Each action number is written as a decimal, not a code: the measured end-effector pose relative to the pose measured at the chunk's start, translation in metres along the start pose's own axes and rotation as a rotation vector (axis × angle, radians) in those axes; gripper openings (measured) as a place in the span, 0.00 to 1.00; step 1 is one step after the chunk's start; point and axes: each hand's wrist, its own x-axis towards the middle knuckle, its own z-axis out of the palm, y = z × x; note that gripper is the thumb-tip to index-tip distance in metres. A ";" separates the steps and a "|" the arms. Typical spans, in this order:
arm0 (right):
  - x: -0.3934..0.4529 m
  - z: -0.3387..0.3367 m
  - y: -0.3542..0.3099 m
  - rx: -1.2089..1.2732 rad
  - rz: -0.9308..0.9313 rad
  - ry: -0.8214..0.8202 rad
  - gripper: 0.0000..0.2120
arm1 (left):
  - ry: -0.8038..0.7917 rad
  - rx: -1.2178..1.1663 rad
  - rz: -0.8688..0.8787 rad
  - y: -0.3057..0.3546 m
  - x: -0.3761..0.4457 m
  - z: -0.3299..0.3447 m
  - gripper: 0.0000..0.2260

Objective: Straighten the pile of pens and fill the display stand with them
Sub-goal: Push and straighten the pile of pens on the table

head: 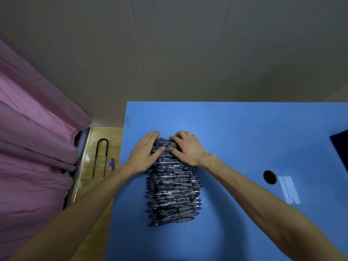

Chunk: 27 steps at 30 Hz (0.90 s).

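1. Pens (pixel 172 187), a long heap of dark barrels lying crosswise, sit near the left edge of the blue counter (pixel 244 132). Any sideways shove could, I judge, roll loose ones off that edge to the floor.
2. Left hand (pixel 145 153), fingers straight, presses the far left side of the heap. Uneven pressure against the other side may skew the barrels rather than square them.
3. Right hand (pixel 188 147), fingers bent, rests on top of the far end; whether it pinches any pen I cannot tell. Pressing down might make the smooth barrels slide apart.
4. No display stand is clearly visible; a dark object (pixel 340 142) at the right edge is unidentifiable.
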 end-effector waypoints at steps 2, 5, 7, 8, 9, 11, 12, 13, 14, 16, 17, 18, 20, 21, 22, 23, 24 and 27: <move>0.004 -0.006 -0.002 -0.027 -0.005 -0.028 0.28 | -0.006 0.010 -0.019 -0.001 0.002 0.001 0.31; 0.012 -0.015 -0.003 -0.043 -0.013 -0.077 0.27 | 0.002 -0.011 -0.091 -0.002 0.001 0.001 0.32; 0.019 -0.021 -0.004 -0.050 -0.030 -0.117 0.24 | 0.000 0.003 -0.120 -0.005 -0.002 0.001 0.33; 0.023 -0.024 -0.004 -0.047 -0.033 -0.144 0.23 | 0.003 0.013 -0.127 -0.006 -0.004 0.001 0.33; 0.027 -0.028 -0.003 -0.033 -0.028 -0.169 0.22 | 0.013 0.004 -0.139 -0.007 -0.006 0.001 0.33; 0.036 -0.035 -0.001 0.017 -0.006 -0.208 0.20 | 0.034 -0.050 -0.176 -0.007 -0.009 -0.001 0.34; 0.040 -0.037 0.000 0.033 0.002 -0.223 0.19 | 0.041 -0.074 -0.190 -0.007 -0.011 -0.002 0.34; 0.045 -0.040 0.000 0.036 0.006 -0.236 0.18 | 0.046 -0.089 -0.199 -0.007 -0.012 -0.002 0.34; 0.049 -0.043 0.001 0.033 0.012 -0.250 0.18 | 0.047 -0.100 -0.207 -0.007 -0.013 -0.003 0.34; 0.057 -0.048 0.001 0.033 0.027 -0.281 0.18 | 0.046 -0.118 -0.223 -0.006 -0.015 -0.004 0.34; 0.060 -0.050 0.001 0.034 0.036 -0.297 0.19 | 0.042 -0.122 -0.232 -0.004 -0.015 -0.005 0.34; 0.063 -0.051 0.001 0.032 0.046 -0.312 0.20 | 0.033 -0.126 -0.240 -0.003 -0.015 -0.006 0.34; 0.067 -0.053 0.001 0.036 0.063 -0.338 0.20 | 0.011 -0.130 -0.251 0.002 -0.015 -0.007 0.34; 0.068 -0.052 0.000 0.039 0.065 -0.344 0.19 | 0.003 -0.125 -0.253 0.004 -0.015 -0.006 0.33; 0.070 -0.053 -0.001 0.045 0.067 -0.350 0.19 | -0.004 -0.115 -0.254 0.006 -0.015 -0.007 0.33; 0.071 -0.053 -0.002 0.057 0.071 -0.357 0.19 | -0.013 -0.104 -0.257 0.008 -0.014 -0.007 0.33; 0.073 -0.054 -0.003 0.067 0.077 -0.367 0.19 | -0.019 -0.095 -0.261 0.010 -0.013 -0.008 0.33; 0.075 -0.058 -0.005 0.048 0.072 -0.408 0.21 | -0.016 -0.083 -0.280 0.013 -0.010 -0.008 0.33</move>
